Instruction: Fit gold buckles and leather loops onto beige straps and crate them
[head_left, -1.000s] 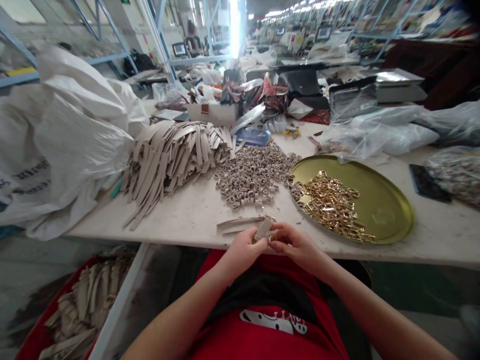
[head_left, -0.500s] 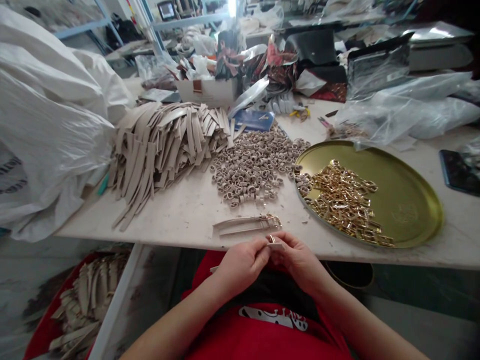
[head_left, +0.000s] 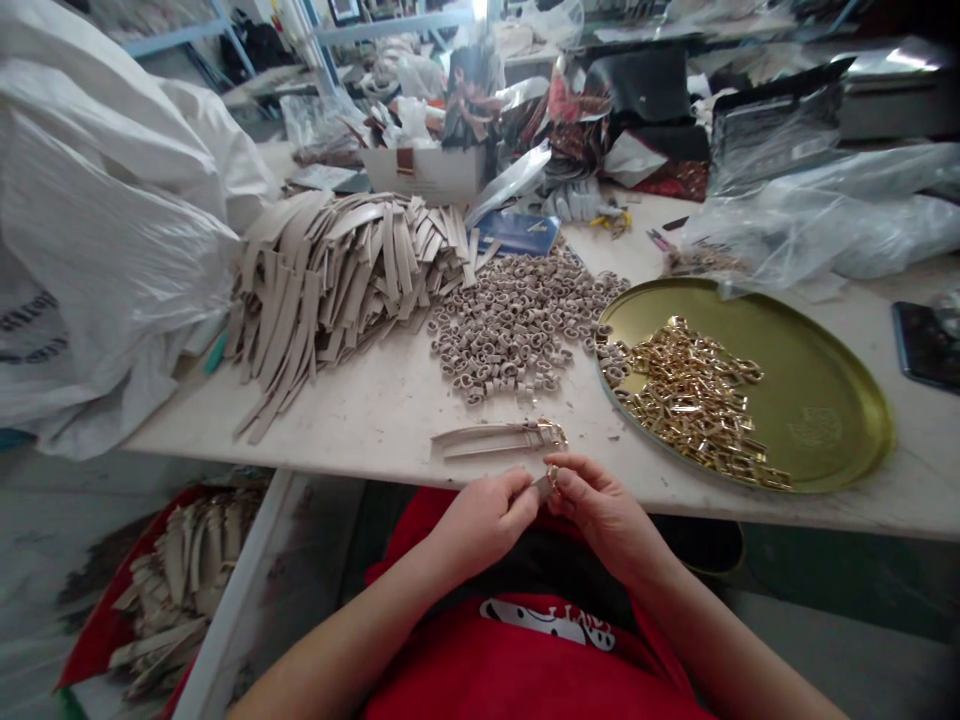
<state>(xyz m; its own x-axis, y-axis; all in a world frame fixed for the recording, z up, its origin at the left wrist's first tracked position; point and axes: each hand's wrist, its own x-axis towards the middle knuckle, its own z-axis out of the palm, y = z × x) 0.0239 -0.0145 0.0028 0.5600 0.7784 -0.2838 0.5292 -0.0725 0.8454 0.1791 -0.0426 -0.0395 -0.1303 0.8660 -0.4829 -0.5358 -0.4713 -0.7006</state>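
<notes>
Close to the table's front edge, my left hand (head_left: 487, 515) pinches a beige strap (head_left: 543, 486), most of it hidden by the fingers. My right hand (head_left: 596, 510) grips a gold buckle (head_left: 553, 476) at the strap's end, the two hands almost touching. Just beyond them lie a few beige straps with gold buckles (head_left: 495, 438), side by side on the table. Farther back spreads a heap of small beige loops (head_left: 510, 325). A round gold tray (head_left: 825, 400) on the right holds a pile of gold buckles (head_left: 694, 400).
Loose beige straps (head_left: 337, 275) are heaped at the left beside a big white sack (head_left: 112, 220). Below the table, a red container (head_left: 90, 640) holds more straps. A blue booklet (head_left: 517, 232), plastic bags (head_left: 840, 215) and a phone (head_left: 930, 340) lie farther back and right.
The buckle and strap end have turned between my fingers, and the right fingers now cover more of the buckle. The whole view has shifted slightly; the heaps look the same.
</notes>
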